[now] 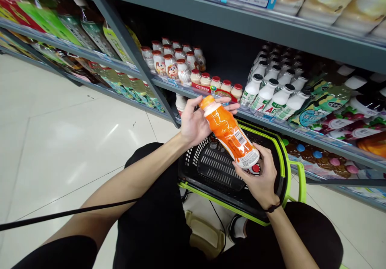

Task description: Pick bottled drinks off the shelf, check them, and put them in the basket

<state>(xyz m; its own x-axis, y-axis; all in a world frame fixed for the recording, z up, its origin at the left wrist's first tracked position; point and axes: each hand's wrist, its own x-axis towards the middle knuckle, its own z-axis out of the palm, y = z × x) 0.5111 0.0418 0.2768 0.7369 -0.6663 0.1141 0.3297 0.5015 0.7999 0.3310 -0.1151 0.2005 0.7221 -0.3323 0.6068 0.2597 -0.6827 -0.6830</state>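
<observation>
An orange plastic drink bottle (230, 132) with an orange cap is tilted over the basket, its cap up and to the left. My right hand (262, 176) grips its lower end between thumb and fingers. Under the cap end lies my left hand (197, 120), palm up, fingers stretched out behind the neck; whether it bears weight I cannot tell. A barcode on the wrapper faces me. Below is a black shopping basket (217, 166) with a lime-green rim. Inside it, a red-capped item (255, 168) shows partly beneath the bottle, and small dark items lie near its far side.
Ahead, a grey shelf (169, 85) carries small red-capped bottles (171, 66), a red-wrapped multipack (215, 87) and white black-capped bottles (267, 92). Large tea bottles (90, 31) stand at left. A lime-green handle (298, 180) juts from the basket's right side. A black strap (69, 212) crosses my left forearm.
</observation>
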